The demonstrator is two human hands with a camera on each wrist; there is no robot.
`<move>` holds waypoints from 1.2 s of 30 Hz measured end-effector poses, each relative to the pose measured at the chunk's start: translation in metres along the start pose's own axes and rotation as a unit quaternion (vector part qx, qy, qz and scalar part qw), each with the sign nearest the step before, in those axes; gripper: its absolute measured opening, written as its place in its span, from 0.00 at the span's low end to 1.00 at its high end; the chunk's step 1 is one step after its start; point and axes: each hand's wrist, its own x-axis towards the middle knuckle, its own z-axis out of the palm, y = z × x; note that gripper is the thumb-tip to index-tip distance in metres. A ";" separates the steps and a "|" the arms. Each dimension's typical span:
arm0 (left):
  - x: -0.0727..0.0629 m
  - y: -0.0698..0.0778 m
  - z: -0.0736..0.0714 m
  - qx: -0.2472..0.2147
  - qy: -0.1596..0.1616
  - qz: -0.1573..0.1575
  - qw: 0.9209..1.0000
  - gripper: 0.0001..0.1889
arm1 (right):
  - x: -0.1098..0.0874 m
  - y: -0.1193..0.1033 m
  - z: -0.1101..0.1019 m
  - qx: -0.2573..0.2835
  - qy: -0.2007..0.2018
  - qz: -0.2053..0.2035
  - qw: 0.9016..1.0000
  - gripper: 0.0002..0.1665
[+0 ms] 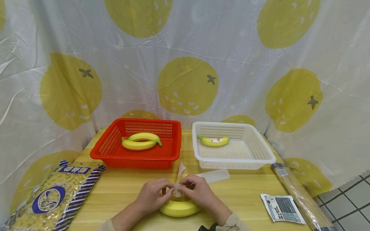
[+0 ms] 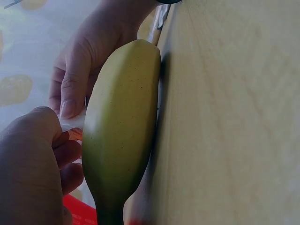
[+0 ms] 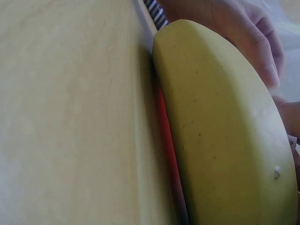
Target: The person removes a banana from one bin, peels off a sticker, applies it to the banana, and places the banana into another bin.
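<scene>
Both hands meet over a yellow banana point(image 1: 180, 208) that lies on the table close to the person. My left hand point(image 1: 156, 194) pinches a small translucent white strip point(image 1: 177, 191) between thumb and fingers. From the other side, my right hand point(image 1: 199, 192) pinches the same strip, its thumb showing on the white piece point(image 2: 74, 123) in the left wrist view. The banana point(image 3: 215, 122) fills much of the right wrist view and hides most of the fingers there. A narrow pale strip point(image 1: 181, 169) rises just beyond the fingertips.
A red basket point(image 1: 136, 163) with two bananas point(image 1: 138, 145) stands at the back left. The white basket point(image 1: 234, 164) beside it holds a banana with a label point(image 1: 215, 140). A white paper strip point(image 1: 215, 176), pasta bag point(image 1: 55, 195), printed packet point(image 1: 281, 208) and long wrapped package point(image 1: 302, 195) lie around.
</scene>
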 end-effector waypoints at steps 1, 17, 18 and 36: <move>0.000 0.000 0.000 0.000 0.000 0.000 1.000 0.13 | 0.000 0.000 0.000 -0.001 -0.001 0.002 1.000 0.04; -0.003 -0.002 0.002 -0.010 -0.008 -0.014 1.000 0.08 | 0.001 0.001 0.000 -0.023 -0.006 -0.015 1.000 0.03; -0.003 -0.002 0.001 -0.011 -0.010 -0.016 1.000 0.07 | 0.001 0.001 0.000 -0.021 -0.005 -0.020 1.000 0.02; -0.002 0.001 0.000 -0.013 -0.006 -0.031 0.999 0.13 | 0.001 0.000 -0.001 -0.041 -0.012 -0.019 0.999 0.02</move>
